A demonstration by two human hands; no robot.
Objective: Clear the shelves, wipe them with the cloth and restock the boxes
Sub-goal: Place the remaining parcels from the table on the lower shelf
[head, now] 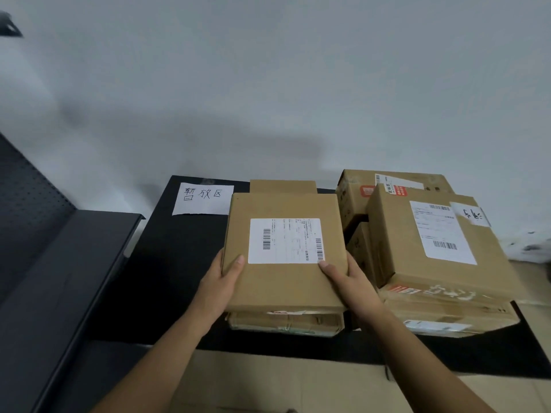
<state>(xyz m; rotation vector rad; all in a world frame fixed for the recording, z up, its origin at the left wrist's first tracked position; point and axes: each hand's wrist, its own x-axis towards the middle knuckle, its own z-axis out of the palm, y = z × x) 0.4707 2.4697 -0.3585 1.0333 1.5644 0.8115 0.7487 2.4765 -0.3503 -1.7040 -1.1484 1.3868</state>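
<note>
Both my hands, left [222,283] and right [350,283], clamp the labelled cardboard box [283,251] by opposite sides, thumbs on top, on a stack mid black mat [176,263].

We see the flat brown cardboard box [283,251] atop a stack, left of 3 piled brown cardboard boxes [429,234], right of the white paper sign [204,198].

Matt cardboard box [284,251], paper label [285,240]
</note>
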